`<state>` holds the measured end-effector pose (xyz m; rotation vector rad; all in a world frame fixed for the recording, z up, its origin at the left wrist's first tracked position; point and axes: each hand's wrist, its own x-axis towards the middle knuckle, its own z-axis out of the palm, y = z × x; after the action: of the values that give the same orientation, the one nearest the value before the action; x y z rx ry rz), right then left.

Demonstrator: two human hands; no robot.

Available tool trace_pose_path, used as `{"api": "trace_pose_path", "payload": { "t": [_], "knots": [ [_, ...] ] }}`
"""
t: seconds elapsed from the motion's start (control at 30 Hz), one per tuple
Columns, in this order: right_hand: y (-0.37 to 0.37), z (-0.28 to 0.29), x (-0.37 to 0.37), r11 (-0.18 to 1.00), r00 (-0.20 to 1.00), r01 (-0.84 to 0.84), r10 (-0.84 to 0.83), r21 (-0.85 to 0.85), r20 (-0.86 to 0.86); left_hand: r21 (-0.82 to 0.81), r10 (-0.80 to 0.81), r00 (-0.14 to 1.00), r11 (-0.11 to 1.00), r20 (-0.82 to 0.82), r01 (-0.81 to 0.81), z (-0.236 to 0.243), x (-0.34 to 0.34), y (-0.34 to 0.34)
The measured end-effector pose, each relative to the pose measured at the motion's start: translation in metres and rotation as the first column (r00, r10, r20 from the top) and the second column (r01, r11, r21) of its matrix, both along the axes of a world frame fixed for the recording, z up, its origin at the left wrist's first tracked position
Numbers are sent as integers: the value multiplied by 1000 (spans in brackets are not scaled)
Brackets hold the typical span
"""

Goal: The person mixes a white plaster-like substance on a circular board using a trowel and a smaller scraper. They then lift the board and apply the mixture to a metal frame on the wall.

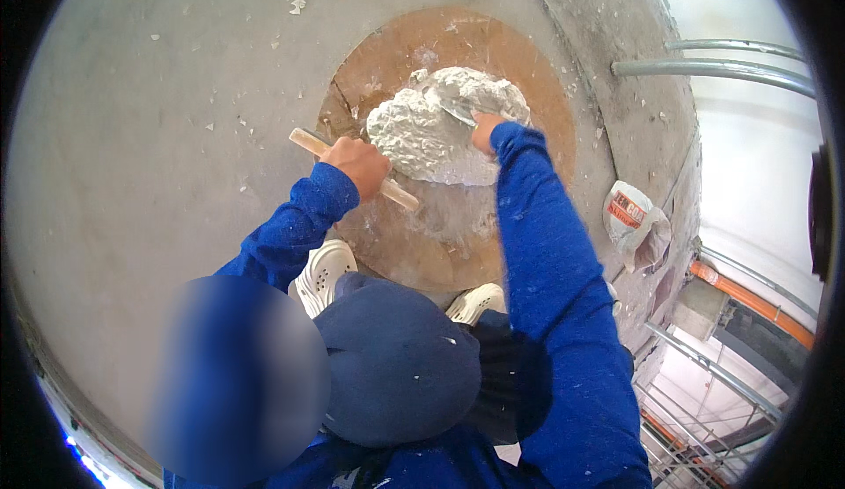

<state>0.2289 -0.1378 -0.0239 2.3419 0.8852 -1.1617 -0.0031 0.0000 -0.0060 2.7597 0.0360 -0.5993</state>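
Note:
A mound of pale, lumpy wet compound [422, 137] lies on a round brown board [449, 234] on the floor. My left hand [356, 165] is wrapped round a long wooden bar [400, 194] at the mound's left edge; whatever the bar is attached to cannot be made out. My right hand [488, 132] grips a metal trowel [456, 110], its blade in the right part of the mound. My blue sleeves reach in from below, and my pale perforated clogs [321, 273] are at the board's near edge.
A crumpled white and red sack [635, 225] lies right of the board. Beyond it are metal pipes [704, 69], an orange pipe [753, 304], white surfaces and metal framework at lower right. Small scraps dot the grey floor [176, 137]. A blurred patch covers the lower-left centre.

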Motion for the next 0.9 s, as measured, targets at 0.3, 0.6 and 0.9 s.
{"api": "trace_pose_path", "payload": {
  "t": [0.3, 0.6, 0.9],
  "knots": [
    [12, -10, 30, 976, 976, -215, 215, -29, 15, -15, 3, 1000, 1000, -6, -3, -2, -6, -2],
    [-8, -51, 47, 977, 974, -211, 209, 20, 84, -31, 2, 1000, 1000, 21, -1, -4, -4, -6],
    [-19, -61, 18, 897, 859, -308, 119, 317, 497, -21, 5, 1000, 1000, -4, -5, -6, 3, 0]
  ]
}}
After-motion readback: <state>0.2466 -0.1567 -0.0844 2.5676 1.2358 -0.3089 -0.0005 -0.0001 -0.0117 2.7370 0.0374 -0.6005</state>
